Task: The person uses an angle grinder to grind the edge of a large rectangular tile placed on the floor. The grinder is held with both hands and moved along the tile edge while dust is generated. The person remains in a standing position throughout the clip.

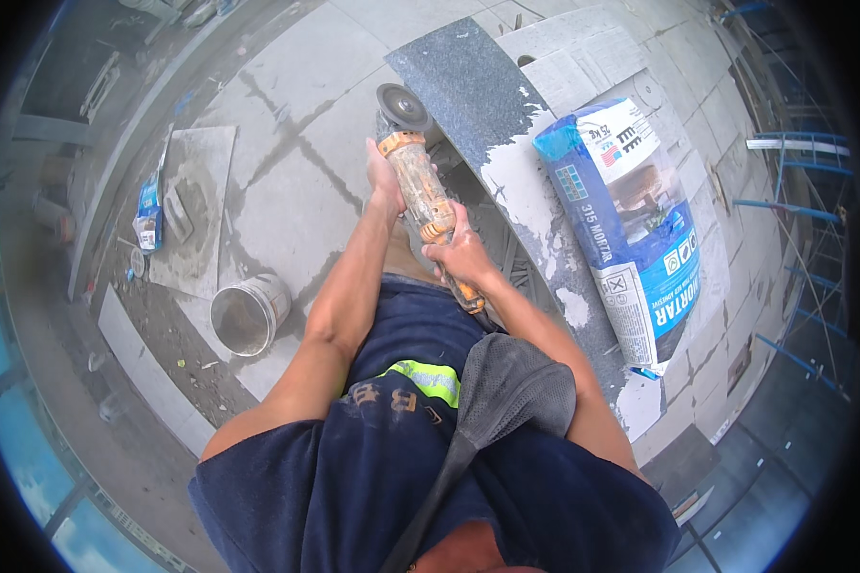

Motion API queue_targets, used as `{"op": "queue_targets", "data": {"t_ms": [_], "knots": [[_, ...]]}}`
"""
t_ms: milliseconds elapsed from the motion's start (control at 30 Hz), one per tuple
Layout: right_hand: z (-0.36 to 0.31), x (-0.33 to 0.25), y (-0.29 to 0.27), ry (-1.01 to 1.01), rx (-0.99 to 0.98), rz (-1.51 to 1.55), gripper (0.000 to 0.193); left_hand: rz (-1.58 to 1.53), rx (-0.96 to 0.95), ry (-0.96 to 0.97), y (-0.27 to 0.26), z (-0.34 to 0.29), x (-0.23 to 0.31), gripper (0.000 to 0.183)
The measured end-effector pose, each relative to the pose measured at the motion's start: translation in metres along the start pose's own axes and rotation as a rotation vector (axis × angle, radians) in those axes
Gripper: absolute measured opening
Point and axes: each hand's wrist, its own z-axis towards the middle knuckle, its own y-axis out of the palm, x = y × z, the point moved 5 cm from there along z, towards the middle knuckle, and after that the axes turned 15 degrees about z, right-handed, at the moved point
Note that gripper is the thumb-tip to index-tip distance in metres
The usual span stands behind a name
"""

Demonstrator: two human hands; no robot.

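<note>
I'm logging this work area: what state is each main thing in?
Angle grinder: held, smeared with grime, disc fitted; whether running, cannot tell.
Left hand: holding the grinder near its disc.
Right hand: gripping its rear.
Bucket: upright, open, coated inside.
Large blue-and-white bag: lying down, bulging.
Small blue bag: posture unclear.
Dark grey slab: patched with white.

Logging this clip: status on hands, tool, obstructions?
Left hand holds front of angle grinder, right hand its rear. Disc by dark slab, contact unclear. Blue bag off to the right.
</note>
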Motion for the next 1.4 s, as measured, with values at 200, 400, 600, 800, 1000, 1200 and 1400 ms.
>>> {"op": "queue_targets", "data": {"t_ms": [200,400,600,800,1000,1200,1400], "knots": [[0.019,-0.014,0.008,-0.002,-0.003,0.035,0.092,0.006,0.013,0.015,-0.007,0.025,0.017,0.090],[0.029,-0.023,0.011,-0.004,0.000,0.004,0.091,0.011,0.013,0.014,-0.009,0.037,0.025,0.089],[0.017,-0.013,0.007,0.032,0.006,0.011,0.092,0.008,0.039,-0.002,-0.003,0.017,0.017,0.090],[0.000,-0.007,0.004,0.033,0.004,0.015,0.094,0.020,-0.004,0.011,-0.005,0.007,0.004,0.092],[-0.008,0.005,-0.001,0.046,0.009,0.016,0.095,0.008,0.017,0.003,0.002,-0.008,-0.003,0.091],[-0.017,0.005,-0.003,0.047,0.023,-0.015,0.095,-0.046,-0.040,0.047,0.004,-0.015,-0.011,0.087],[-0.022,0.004,-0.003,0.029,0.026,0.011,0.094,-0.039,-0.104,0.051,0.002,-0.014,-0.014,0.088]]}}
